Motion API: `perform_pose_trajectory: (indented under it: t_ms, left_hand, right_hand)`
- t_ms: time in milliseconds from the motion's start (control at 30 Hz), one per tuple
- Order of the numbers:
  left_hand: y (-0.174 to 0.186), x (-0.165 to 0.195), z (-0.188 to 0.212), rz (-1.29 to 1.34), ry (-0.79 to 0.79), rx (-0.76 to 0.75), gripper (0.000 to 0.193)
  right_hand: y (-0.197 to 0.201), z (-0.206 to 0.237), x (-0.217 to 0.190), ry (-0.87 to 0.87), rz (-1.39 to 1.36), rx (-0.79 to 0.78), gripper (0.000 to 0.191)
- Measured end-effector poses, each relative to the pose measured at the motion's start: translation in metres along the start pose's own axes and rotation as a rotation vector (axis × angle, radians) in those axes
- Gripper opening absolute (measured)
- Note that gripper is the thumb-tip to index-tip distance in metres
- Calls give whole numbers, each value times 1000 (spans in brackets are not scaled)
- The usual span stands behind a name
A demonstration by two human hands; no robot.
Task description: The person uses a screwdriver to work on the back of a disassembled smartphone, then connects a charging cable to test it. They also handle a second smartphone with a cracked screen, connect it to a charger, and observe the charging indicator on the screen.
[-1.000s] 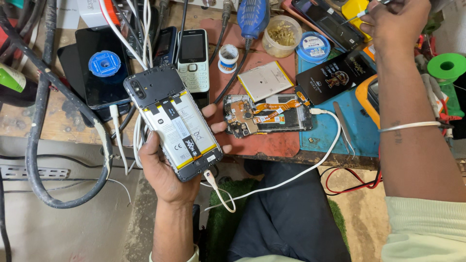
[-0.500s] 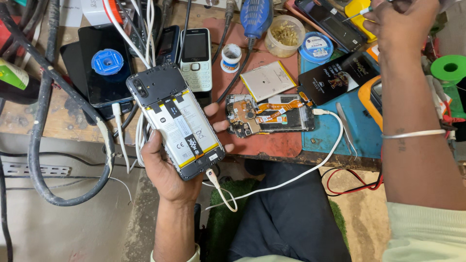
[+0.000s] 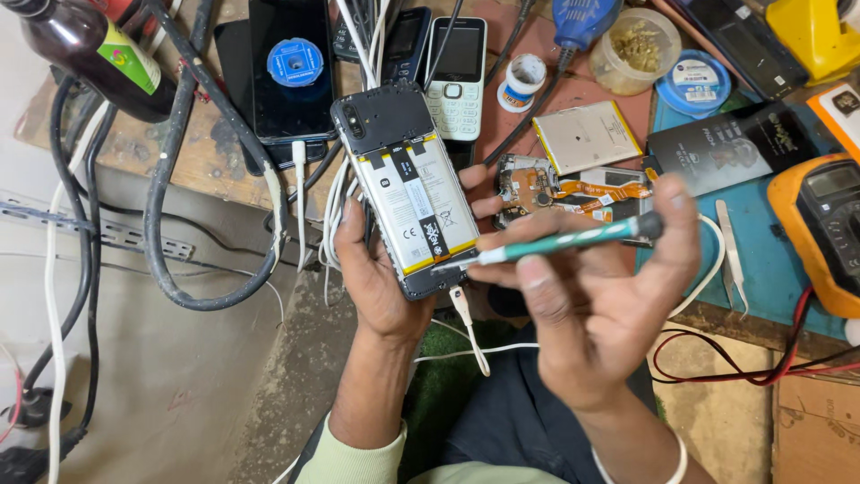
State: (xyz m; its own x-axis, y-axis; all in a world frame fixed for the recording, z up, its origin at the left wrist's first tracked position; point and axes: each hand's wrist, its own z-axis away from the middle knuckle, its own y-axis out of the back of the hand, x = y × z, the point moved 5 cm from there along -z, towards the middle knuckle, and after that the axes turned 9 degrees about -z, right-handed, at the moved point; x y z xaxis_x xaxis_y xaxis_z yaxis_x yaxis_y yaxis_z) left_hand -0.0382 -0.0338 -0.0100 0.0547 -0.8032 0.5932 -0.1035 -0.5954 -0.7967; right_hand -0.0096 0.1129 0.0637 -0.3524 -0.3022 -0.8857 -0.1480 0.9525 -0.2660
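Left hand (image 3: 381, 278) is wrapped around an opened phone (image 3: 408, 193) held just off the workbench's (image 3: 224, 170) near edge, while right hand (image 3: 587, 305) pinches a green screwdriver (image 3: 560, 242), tip touching the phone's lower end.

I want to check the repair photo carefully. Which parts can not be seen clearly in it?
- Head view: screwdriver tip on the opened phone is too small to tell its contact.
- Left hand palm is hidden behind the phone.
- Yellow tool is cut off by the top edge.
- Multimeter is cut off at the right edge.
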Motion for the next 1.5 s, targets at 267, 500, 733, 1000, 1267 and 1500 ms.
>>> perform_pose_trajectory:
  t_ms: [267,500,733,1000,1267,1500]
  left_hand:
    - [3,4,-1,7,16,22,88]
    - [3,5,0,-4,12,18,89]
    - [3,6,-1,-23,7,11,89]
    - [5,7,-2,-18,12,11,88]
    - [3,4,2,-24,-35,18,85]
    - [3,8,5,-55,-11,108,85]
  right_hand:
    - [-15,19,27,76,-78,-164,64]
    - [-15,23,31,68,-58,-178,63]
    - [-15,22,32,61,-45,-189,62]
    - [-22,20,24,150,43,-259,67]
    - [-47,-2,-17,379,536,-521,74]
    - [-60,-17,-26,327,867,-535,71]
